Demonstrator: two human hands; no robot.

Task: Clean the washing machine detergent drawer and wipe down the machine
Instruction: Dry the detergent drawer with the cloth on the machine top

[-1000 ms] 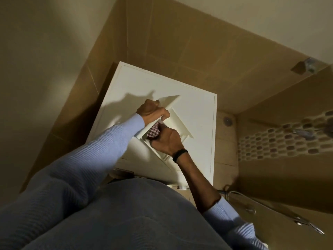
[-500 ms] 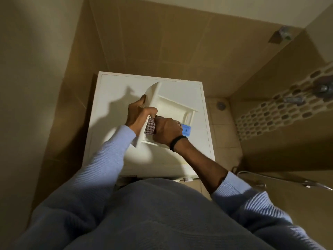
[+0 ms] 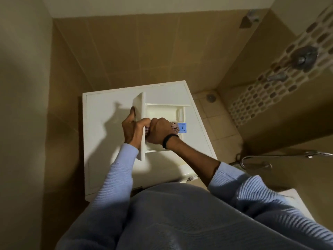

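Note:
A white detergent drawer (image 3: 162,110) lies on top of the white washing machine (image 3: 100,127). Its front panel points left and a blue insert (image 3: 182,127) sits at its right side. My left hand (image 3: 132,129) grips the front panel, thumb over its inner face and fingers behind. My right hand (image 3: 159,131) is fisted round a checked cloth (image 3: 174,126) and presses it into the drawer's near compartment. Most of the cloth is hidden under the fist.
The machine stands in a corner of tan tiled walls. A floor drain (image 3: 210,97) lies to its right. Shower fittings (image 3: 304,56) hang on the mosaic wall at the right, with a metal hose (image 3: 255,158) below. A white edge (image 3: 295,197) shows at lower right.
The view has swung, so the machine sits squarer in frame. My right hand has slid the cloth along inside the drawer, uncovering the blue insert. My left hand keeps its hold on the front panel.

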